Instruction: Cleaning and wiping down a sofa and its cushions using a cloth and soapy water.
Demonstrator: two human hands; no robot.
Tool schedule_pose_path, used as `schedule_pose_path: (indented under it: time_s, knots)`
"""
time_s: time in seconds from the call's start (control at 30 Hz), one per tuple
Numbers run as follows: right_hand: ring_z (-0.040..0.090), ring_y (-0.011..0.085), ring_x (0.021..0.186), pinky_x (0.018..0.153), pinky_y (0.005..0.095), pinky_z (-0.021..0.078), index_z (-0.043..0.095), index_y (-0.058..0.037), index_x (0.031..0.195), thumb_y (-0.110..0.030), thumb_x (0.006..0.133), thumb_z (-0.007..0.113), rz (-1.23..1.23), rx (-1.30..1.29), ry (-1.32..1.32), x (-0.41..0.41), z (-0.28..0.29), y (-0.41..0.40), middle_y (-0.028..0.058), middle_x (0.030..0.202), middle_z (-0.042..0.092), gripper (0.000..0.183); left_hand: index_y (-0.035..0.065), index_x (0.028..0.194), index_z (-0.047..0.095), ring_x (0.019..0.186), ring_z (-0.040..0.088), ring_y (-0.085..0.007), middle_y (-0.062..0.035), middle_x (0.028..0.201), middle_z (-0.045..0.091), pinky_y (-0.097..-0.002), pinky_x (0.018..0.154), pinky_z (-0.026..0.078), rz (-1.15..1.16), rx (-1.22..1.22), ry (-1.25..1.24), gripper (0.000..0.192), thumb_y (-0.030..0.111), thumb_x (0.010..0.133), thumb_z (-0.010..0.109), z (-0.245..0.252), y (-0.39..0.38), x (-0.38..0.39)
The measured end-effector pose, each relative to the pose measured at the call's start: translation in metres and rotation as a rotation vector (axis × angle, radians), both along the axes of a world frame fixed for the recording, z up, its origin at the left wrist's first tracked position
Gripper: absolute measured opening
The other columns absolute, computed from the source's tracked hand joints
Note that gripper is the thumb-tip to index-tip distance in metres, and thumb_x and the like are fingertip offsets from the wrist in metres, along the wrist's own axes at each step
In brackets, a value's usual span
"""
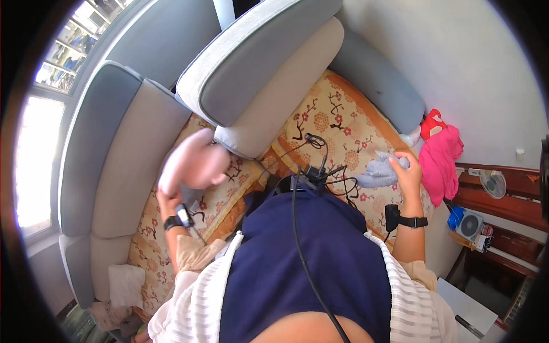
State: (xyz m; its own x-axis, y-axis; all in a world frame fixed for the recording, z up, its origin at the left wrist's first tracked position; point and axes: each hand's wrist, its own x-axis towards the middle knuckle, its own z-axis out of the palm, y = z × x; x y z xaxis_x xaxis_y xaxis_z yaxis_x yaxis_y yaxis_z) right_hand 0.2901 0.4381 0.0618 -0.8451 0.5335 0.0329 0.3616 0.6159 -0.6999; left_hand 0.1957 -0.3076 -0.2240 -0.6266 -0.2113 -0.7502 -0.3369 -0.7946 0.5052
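Observation:
My left hand (pixel 169 198) grips the lower end of a pink plush toy (pixel 193 163), which is blurred and lifted above the floral sofa cover (pixel 351 124). On the right, my right hand (pixel 408 169) pinches the end of a grey fluffy cloth (pixel 379 172) over the same cover. A band with a small black device is strapped on each wrist. Black cables (pixel 315 171) lie tangled between the hands, in front of my waist.
Grey sofa cushions (pixel 266 64) rise ahead and a grey backrest (pixel 116 150) runs along the left beneath a window. Bright pink clothing (pixel 441 158) hangs at the right edge, beside a small fan (pixel 492 183). A white cloth (pixel 126 285) lies lower left.

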Motion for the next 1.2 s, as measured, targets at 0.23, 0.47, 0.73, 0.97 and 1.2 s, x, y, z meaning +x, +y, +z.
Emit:
schedule_pose_path:
  time_s: [0.23, 0.47, 0.73, 0.97, 1.2]
  knots:
    - [0.062, 0.0202, 0.079, 0.073, 0.0315, 0.0484, 0.067, -0.0020, 0.089, -0.020, 0.073, 0.079, 0.152, 0.077, 0.080, -0.032, -0.013, -0.016, 0.0105, 0.084, 0.065, 0.027, -0.0097, 0.143, 0.010, 0.134, 0.033, -0.0434, -0.0272, 0.148, 0.027, -0.0549, 0.107, 0.037, 0.275, 0.571, 0.306, 0.086, 0.029, 0.087, 0.061, 0.090, -0.054, -0.033]
    - [0.062, 0.0199, 0.079, 0.072, 0.0308, 0.0485, 0.067, -0.0042, 0.090, -0.022, 0.073, 0.079, 0.093, 0.058, 0.009, -0.015, -0.002, -0.032, 0.0106, 0.087, 0.066, 0.027, 0.0147, 0.150, -0.005, 0.132, 0.039, -0.0395, -0.0170, 0.153, 0.024, -0.0521, 0.105, 0.038, 0.088, 0.160, 0.119, 0.089, 0.035, 0.092, 0.058, 0.062, -0.006, -0.071]
    - [0.063, 0.0241, 0.088, 0.079, 0.0336, 0.0479, 0.067, -0.0035, 0.093, -0.025, 0.073, 0.078, -0.218, 0.050, -0.131, 0.063, -0.021, 0.001, 0.0128, 0.093, 0.066, 0.031, 0.0105, 0.150, 0.009, 0.131, 0.043, -0.0350, -0.0136, 0.149, 0.034, -0.0465, 0.102, 0.042, -0.147, 0.049, 0.013, 0.084, 0.033, 0.089, 0.063, 0.034, 0.044, -0.101]
    - [0.062, 0.0290, 0.092, 0.081, 0.0365, 0.0482, 0.065, -0.0017, 0.094, -0.027, 0.073, 0.078, -0.270, 0.063, -0.154, 0.090, -0.044, 0.029, 0.0170, 0.098, 0.066, 0.035, 0.0022, 0.143, 0.029, 0.129, 0.046, -0.0283, -0.0142, 0.143, 0.042, -0.0383, 0.102, 0.041, -0.380, -0.113, -0.094, 0.058, 0.032, 0.097, 0.047, 0.015, 0.087, -0.071]
    - [0.061, 0.0305, 0.093, 0.083, 0.0371, 0.0477, 0.065, -0.0019, 0.096, -0.025, 0.074, 0.076, -0.261, 0.046, -0.024, 0.100, -0.058, 0.068, 0.0180, 0.098, 0.064, 0.034, 0.0064, 0.140, 0.036, 0.120, 0.053, -0.0258, -0.0098, 0.136, 0.050, -0.0382, 0.092, 0.046, -0.377, -0.130, -0.362, 0.053, 0.034, 0.096, 0.049, -0.030, 0.092, 0.036]
